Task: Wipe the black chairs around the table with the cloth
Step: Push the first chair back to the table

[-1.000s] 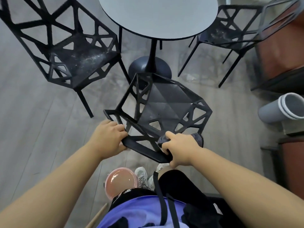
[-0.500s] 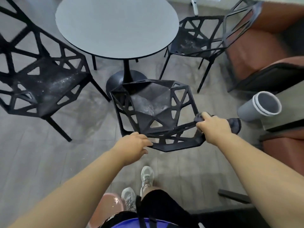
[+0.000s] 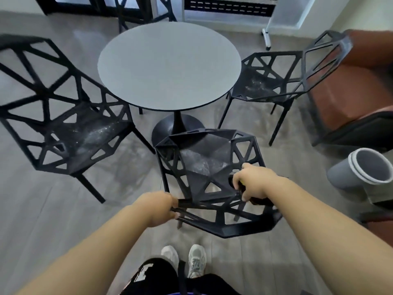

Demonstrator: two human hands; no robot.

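Observation:
A black lattice chair stands right in front of me, its backrest nearest to me. My left hand grips the left bar of that backrest. My right hand holds a dark cloth against the right inner side of the backrest, and the hand hides most of the cloth. The seat shows pale dusty smears. Two more black chairs flank the round grey table: the left chair and the right chair, both with dusty seats.
A brown armchair stands at the right, and a grey pipe piece lies on the floor below it. The table's black pedestal base sits just beyond the near chair. A white unit stands against the far wall. My shoes are on grey floorboards.
My right hand has moved with the cloth from the backrest's outer right edge to its inner side. My left hand stays on the left bar. My head has lifted, showing more of the room.

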